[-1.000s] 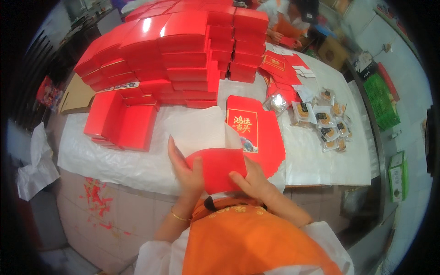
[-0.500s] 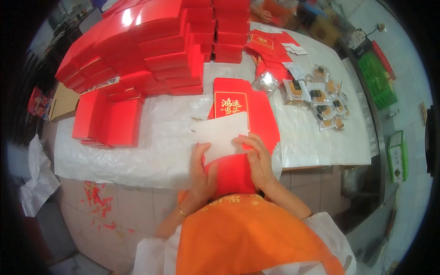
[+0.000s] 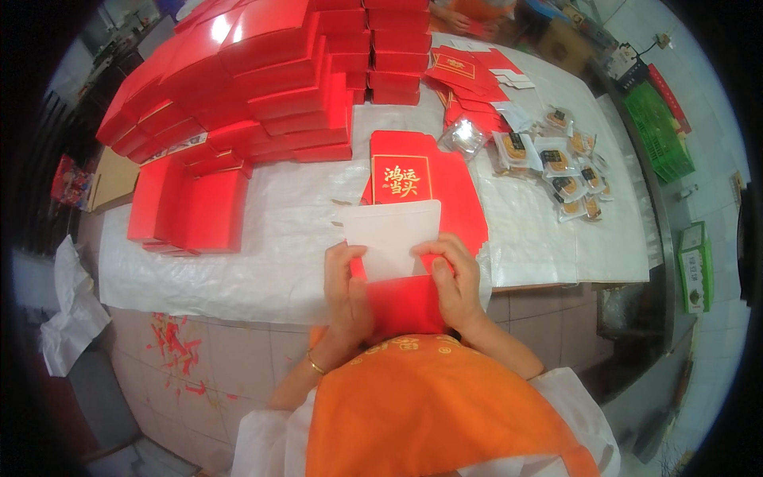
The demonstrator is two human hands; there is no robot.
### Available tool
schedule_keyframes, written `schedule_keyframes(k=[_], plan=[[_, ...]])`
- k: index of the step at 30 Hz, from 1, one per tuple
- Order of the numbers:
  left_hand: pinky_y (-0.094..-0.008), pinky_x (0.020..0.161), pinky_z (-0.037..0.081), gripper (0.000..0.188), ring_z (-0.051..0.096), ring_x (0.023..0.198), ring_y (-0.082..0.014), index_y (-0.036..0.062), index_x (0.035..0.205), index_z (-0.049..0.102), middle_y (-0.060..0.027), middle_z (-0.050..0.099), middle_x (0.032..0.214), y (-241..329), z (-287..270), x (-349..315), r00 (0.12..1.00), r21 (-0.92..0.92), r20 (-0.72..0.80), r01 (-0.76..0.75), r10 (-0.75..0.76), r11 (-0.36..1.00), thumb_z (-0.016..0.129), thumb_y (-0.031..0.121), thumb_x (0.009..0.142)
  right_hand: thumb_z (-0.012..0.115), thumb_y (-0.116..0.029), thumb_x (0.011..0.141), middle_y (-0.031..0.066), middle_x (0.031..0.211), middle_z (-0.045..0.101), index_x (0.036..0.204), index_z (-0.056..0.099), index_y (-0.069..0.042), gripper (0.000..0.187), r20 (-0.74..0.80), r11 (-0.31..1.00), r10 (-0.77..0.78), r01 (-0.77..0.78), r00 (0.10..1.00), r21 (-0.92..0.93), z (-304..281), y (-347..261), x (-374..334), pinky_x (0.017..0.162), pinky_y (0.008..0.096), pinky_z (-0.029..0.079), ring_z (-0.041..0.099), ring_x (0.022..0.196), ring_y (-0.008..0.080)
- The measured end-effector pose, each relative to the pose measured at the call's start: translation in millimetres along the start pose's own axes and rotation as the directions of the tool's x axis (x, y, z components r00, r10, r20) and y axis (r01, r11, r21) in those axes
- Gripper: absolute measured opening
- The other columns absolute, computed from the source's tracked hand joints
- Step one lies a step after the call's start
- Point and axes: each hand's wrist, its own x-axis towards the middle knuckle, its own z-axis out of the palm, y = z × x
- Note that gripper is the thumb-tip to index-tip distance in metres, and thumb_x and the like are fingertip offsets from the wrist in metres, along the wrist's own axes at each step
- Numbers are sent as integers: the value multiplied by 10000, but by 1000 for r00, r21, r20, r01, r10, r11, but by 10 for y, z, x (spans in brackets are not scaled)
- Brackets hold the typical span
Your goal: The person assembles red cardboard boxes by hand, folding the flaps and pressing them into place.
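Note:
Between my hands, close to my orange apron, is a partly folded red cardboard box (image 3: pixel 401 305) with a pale inside panel (image 3: pixel 393 234) standing up toward the table. My left hand (image 3: pixel 346 290) grips its left edge, thumb bent over the fold. On the right edge, my right hand (image 3: pixel 454 280) pinches the card between thumb and fingers. Just beyond lie flat red box blanks (image 3: pixel 459 195), the top one carrying a gold-framed printed panel (image 3: pixel 401 176). The box's lower part is partly hidden by my hands and apron.
Stacked red boxes (image 3: pixel 278 107) rise at the back left, and an open red box (image 3: pixel 214 211) stands before them. Wrapped pastries (image 3: pixel 566 188) lie on the right of the white-covered table (image 3: pixel 294 270), near a clear plastic tray (image 3: pixel 463 138). Another person's hand (image 3: pixel 455 22) shows at the far side.
The pale panel has shifted slightly right and straightened, while both hands keep hold of the box. My left hand has moved a little left. The view has shifted slightly.

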Motion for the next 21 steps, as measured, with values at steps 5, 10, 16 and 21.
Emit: schedule_keyframes(k=[5, 10, 16, 21], plan=[[-368, 846, 444, 202, 526, 921, -279, -14, 994, 552, -172, 536, 1022, -15, -70, 9, 997, 14, 59, 46, -47, 999, 409, 78, 884, 519, -135, 954, 124, 932, 595, 925, 622, 2, 174, 10, 997, 64, -64, 998, 50, -18, -18, -24, 764, 315, 463, 581, 842, 222], [-316, 830, 402, 347, 472, 901, -184, 16, 954, 518, -90, 502, 981, 39, -132, 6, 987, 118, 108, 105, -118, 987, 366, 324, 1002, 539, -97, 940, 124, 904, 587, 905, 602, -3, 118, 58, 999, 26, -28, 998, 23, -43, 13, -54, 760, 323, 471, 592, 841, 241], [-273, 826, 395, 136, 455, 888, -119, 36, 999, 505, -35, 509, 977, 152, -39, 26, 888, -121, 68, 460, -455, 879, 427, 145, 979, 533, -67, 923, 135, 1087, 601, 1086, 584, 2, 184, -33, 976, 122, -114, 992, 185, 1, 8, -75, 850, 309, 475, 599, 957, 220], [-260, 869, 407, 165, 476, 935, -105, 34, 1117, 480, -38, 536, 1044, 123, 53, -14, 832, -331, 108, 546, -544, 770, 439, 98, 970, 479, 0, 866, 107, 1248, 569, 1270, 525, -5, 406, -26, 767, 406, -325, 914, 554, 109, -9, -12, 1021, 305, 412, 530, 1198, 184]])
